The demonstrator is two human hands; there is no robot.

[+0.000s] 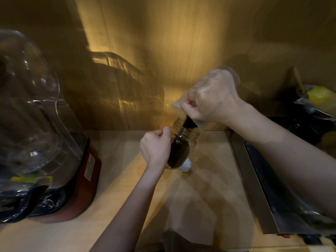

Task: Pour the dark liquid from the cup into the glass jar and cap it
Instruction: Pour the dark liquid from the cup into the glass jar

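Note:
A clear glass jar [181, 142] stands on the wooden counter, mostly full of dark liquid. My left hand [155, 147] grips the jar's left side. My right hand [212, 96] holds a translucent plastic cup [183, 102] tipped steeply over the jar's mouth. A dark stream [188, 122] runs from the cup's rim into the jar. A white round lid [185, 165] lies flat on the counter just behind and to the right of the jar's base, partly hidden by the jar.
A blender with a red base [85, 171] and a clear sound cover [31, 99] fills the left side. A steel sink [269, 193] lies to the right. Behind it sits a bowl with something yellow [318, 96]. A wooden wall [163, 42] rises behind the counter.

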